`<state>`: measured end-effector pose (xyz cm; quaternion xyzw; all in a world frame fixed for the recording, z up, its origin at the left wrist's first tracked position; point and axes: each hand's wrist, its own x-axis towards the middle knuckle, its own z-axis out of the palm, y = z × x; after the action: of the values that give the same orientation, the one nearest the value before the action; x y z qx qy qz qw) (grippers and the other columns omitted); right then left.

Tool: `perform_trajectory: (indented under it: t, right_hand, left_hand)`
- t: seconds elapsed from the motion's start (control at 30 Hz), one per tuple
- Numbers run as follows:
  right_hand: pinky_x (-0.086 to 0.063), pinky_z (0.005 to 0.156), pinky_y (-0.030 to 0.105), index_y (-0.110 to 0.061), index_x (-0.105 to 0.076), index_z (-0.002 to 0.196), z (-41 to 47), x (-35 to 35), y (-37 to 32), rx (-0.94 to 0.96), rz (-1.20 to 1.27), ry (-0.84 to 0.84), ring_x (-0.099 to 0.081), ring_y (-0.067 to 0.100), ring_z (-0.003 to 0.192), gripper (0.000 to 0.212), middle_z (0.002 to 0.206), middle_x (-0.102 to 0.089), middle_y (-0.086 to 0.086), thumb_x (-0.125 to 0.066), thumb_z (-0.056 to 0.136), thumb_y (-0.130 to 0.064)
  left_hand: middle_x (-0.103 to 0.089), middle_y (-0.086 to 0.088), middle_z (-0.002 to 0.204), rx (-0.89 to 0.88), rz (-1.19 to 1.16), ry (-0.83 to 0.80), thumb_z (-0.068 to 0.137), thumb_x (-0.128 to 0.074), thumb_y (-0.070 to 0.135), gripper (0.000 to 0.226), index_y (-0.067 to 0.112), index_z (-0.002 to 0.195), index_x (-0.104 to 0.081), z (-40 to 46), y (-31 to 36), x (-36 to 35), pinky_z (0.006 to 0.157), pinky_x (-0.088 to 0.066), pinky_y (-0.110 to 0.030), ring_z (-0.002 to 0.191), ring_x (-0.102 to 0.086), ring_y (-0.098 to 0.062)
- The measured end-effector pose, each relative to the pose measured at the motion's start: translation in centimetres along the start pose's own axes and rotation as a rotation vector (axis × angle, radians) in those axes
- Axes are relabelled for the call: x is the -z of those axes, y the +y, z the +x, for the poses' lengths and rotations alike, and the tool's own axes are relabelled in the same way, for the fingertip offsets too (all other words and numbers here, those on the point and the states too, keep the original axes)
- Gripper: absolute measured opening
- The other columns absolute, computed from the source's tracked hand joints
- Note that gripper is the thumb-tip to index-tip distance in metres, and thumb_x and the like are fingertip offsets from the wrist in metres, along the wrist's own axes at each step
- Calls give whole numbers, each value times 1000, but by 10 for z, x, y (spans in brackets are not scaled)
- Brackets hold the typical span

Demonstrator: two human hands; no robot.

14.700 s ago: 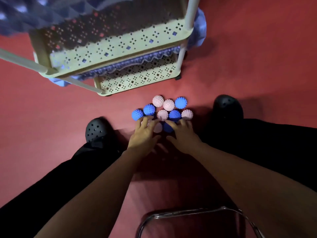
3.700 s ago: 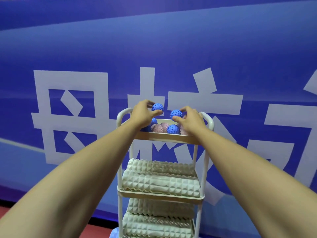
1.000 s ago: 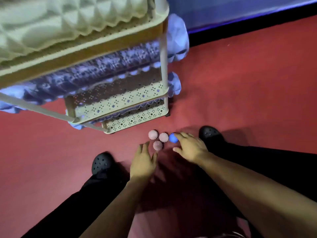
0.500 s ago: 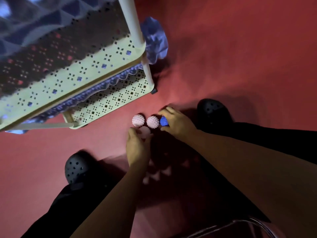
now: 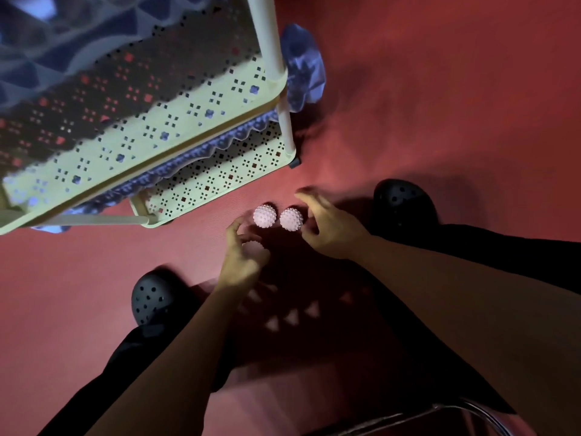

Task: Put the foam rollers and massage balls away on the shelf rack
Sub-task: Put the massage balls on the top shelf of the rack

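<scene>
collecting last balls: left hand [image 5: 240,262] grips one pale pink spiky massage ball [image 5: 253,247]; right hand [image 5: 330,229], grip unclear, reaching for two pink spiky balls [image 5: 264,216] on the floor; next, a lift to the cream perforated shelf rack [image 5: 195,121].

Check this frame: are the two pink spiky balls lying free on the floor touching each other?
Apart. The head view shows a dark sliver between left ball and right ball.

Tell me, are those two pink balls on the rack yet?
No, out. Both pink balls lie on the red floor before the rack.

Two balls [image 5: 278,218] on floor [image 5: 440,105] between hands, rack [image 5: 220,99] behind
</scene>
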<state>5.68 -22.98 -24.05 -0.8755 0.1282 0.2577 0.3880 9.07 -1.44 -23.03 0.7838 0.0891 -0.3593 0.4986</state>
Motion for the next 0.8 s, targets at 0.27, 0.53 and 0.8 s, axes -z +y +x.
perform_trajectory:
  t: [0.27,0.53,0.8]
  right_hand:
    - [-46,97,43,-51,-36,143,12,-12,2,-62,-77,-56,-59,32,118,62,140,-35,-5,-60,88,-65]
    - [-44,84,31,-21,-57,115,4,-15,17,-157,289,128,-59,14,94,40,112,-58,-5,-64,93,-54]
    - [-47,100,38,-7,-62,121,-36,23,-28,-322,773,56,-65,27,107,28,114,-68,8,-58,103,-28]
  left_hand:
    - [-75,-3,106,-44,574,96,84,-71,58,89,45,155,-19,37,13,2,86,-52,-38,89,-68,-27]
    - [-69,3,96,-5,731,40,93,-56,60,51,42,139,-40,52,11,-3,82,-52,-41,93,-65,-29]
    - [-48,4,72,251,-122,-158,90,-58,63,44,30,119,-56,-13,58,-1,65,-45,-30,67,-43,-13]
